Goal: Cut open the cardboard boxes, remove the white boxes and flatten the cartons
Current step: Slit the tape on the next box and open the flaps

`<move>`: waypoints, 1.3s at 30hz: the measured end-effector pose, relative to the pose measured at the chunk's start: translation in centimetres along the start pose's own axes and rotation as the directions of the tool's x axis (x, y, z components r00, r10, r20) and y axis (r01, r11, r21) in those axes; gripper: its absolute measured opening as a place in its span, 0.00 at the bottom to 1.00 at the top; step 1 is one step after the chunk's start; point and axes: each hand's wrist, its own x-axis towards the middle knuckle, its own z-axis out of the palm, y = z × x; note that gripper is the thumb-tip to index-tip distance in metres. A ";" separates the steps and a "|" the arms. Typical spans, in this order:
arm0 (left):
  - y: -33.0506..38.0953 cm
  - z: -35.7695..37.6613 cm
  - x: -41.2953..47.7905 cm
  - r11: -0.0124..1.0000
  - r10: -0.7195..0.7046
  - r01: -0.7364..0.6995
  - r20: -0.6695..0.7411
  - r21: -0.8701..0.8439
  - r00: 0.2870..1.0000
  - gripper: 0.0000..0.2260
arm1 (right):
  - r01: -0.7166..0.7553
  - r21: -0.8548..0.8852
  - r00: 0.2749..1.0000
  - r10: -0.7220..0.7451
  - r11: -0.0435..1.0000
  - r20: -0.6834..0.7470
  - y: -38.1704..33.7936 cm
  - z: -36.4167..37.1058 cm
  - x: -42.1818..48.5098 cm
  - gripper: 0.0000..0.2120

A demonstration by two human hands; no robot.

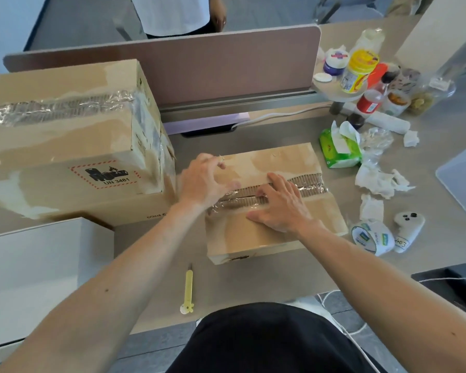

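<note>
Looked like the left hand (205, 181) and right hand (280, 207) lay spread, holding nothing, at the taped seam (308, 188) of the small carton (253, 238), so I'd have pried both flaps apart evenly.

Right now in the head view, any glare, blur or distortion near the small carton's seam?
Head view: glare on the clear tape along the seam of the small carton; left hand and right hand read sharp; wide-angle bowing shows in the divider panel; bottles at far right look soft; lighting even, shadows faint.
</note>
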 end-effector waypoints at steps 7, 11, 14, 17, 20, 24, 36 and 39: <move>1.1 1.0 5.0 0.965 -0.032 -0.083 0.426 0.249 0.904 0.47 | -0.028 -0.051 0.999 0.029 0.998 0.014 0.6 -0.8 0.5 0.33; 1.0 0.8 5.3 0.948 0.001 -0.137 0.427 0.287 0.904 0.47 | -0.047 -0.060 0.998 0.049 0.997 0.030 0.3 -1.2 1.0 0.35; 1.0 0.9 5.6 0.946 -0.006 -0.138 0.441 0.294 0.897 0.47 | -0.059 -0.074 0.997 0.063 0.996 0.050 -0.1 -1.8 1.3 0.37; 0.9 0.8 5.9 0.939 -0.006 -0.152 0.456 0.309 0.890 0.48 | -0.059 -0.096 0.997 0.064 0.994 0.053 -0.4 -2.9 1.2 0.36; 0.9 0.6 6.2 0.936 0.000 -0.168 0.476 0.310 0.879 0.50 | -0.040 -0.100 0.998 0.044 0.994 0.042 -0.8 -3.9 0.3 0.35; 1.1 0.3 6.7 0.903 0.014 -0.236 0.524 0.359 0.852 0.53 | -0.032 -0.137 0.999 0.034 0.990 0.013 -1.3 -4.7 -1.0 0.35; 2.7 1.3 4.3 0.823 0.048 -0.292 0.451 0.488 0.891 0.62 | -0.225 -0.086 0.967 0.233 0.971 0.106 -0.9 -9.5 -6.4 0.22; 2.4 1.8 4.1 0.801 0.089 -0.317 0.424 0.507 0.902 0.59 | -0.236 -0.111 0.956 0.251 0.966 0.155 -0.8 -8.5 -7.4 0.33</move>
